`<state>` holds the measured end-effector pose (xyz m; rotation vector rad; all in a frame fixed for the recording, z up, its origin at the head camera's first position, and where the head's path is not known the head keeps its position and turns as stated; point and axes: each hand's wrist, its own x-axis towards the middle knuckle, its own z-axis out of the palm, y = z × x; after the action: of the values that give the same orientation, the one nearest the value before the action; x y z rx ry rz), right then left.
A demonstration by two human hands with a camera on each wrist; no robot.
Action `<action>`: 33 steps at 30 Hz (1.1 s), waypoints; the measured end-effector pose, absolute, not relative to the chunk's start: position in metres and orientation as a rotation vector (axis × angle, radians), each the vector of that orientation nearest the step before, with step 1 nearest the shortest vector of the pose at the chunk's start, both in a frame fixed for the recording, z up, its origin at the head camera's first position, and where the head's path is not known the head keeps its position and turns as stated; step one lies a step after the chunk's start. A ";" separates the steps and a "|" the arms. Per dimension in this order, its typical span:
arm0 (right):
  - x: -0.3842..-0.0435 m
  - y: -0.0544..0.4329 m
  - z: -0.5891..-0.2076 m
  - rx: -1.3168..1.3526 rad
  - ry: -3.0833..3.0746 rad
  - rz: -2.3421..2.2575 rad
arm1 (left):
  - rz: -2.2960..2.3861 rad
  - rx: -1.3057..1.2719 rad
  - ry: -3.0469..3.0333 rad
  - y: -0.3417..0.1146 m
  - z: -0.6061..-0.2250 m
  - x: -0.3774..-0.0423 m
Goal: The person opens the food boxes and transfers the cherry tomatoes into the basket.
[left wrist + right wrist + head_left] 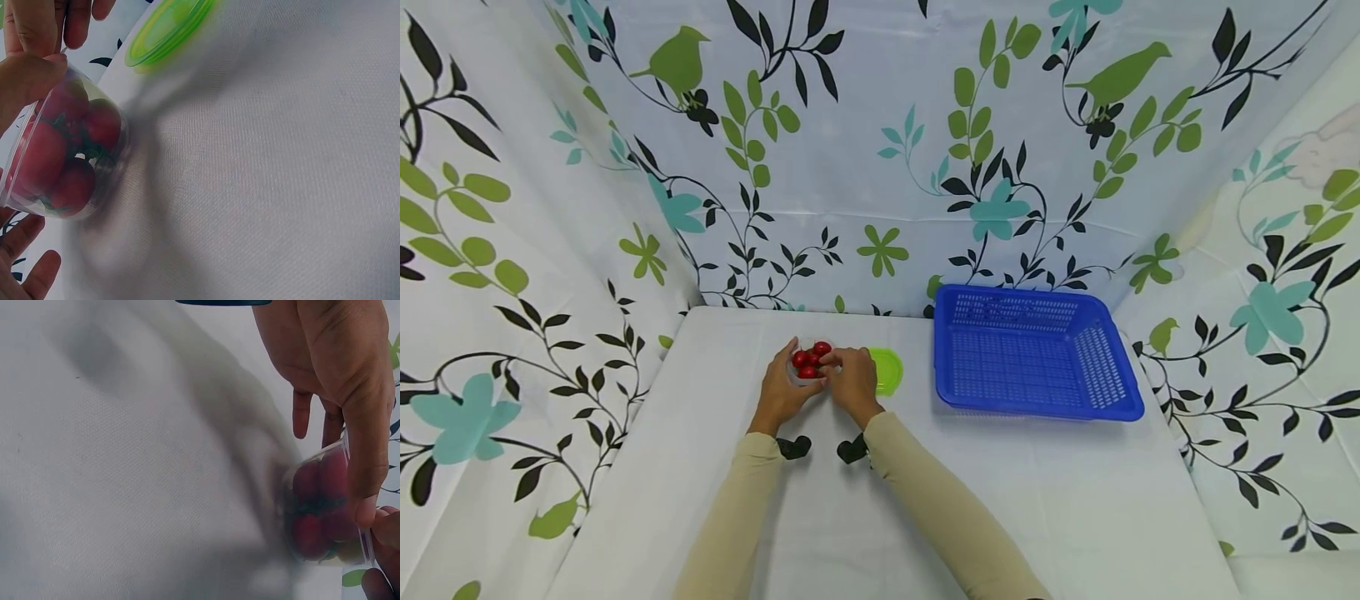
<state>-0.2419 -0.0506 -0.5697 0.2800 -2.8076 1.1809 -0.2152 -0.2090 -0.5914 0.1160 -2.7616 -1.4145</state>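
Note:
Several small red tomatoes (pixel 44 156) with green stems fill a clear plastic tub (pixel 800 381) on the white table. My left hand (pixel 780 393) curves around the tub's left and near side, thumb at the rim. Over the tub's right edge, my right hand (pixel 853 379) has its fingers bent toward the tomatoes. Its thumb (pixel 369 481) crosses the rim close to the left hand's thumb; I cannot tell whether the right fingertips pinch a tomato or the rim. A bright green lid (pixel 887 372) lies flat just right of the tub, partly covered by the right hand.
A blue plastic basket (pixel 1037 404) with slotted walls stands at the back right of the table (pixel 1045 500). Printed curtains (pixel 850 167) with leaves and birds surround the back and sides. A dark wrist-worn device (pixel 852 450) shows at the right wrist.

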 end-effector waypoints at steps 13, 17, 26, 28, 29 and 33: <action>-0.242 -0.046 -0.563 0.259 -2.728 1.261 | -1.430 0.132 -2.757 -0.206 -0.591 -0.218; -0.243 -0.043 -0.558 0.260 -2.707 1.281 | -1.418 0.130 -2.763 -0.206 -0.591 -0.219; -0.245 -0.037 -0.540 0.256 -2.630 1.352 | -1.405 0.159 -2.784 -0.209 -0.594 -0.219; -0.246 -0.036 -0.537 0.255 -2.618 1.378 | -1.403 0.170 -2.787 -0.210 -0.595 -0.219; -0.246 -0.036 -0.535 0.255 -2.614 1.389 | -1.403 0.173 -2.789 -0.210 -0.595 -0.218; -0.247 -0.035 -0.529 0.255 -2.575 1.430 | -1.404 0.175 -2.794 -0.210 -0.595 -0.218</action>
<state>-0.2474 -0.0350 -0.5287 0.2554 -2.5755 1.4301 -0.2182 -0.2102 -0.5953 0.1755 -2.7937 -1.4039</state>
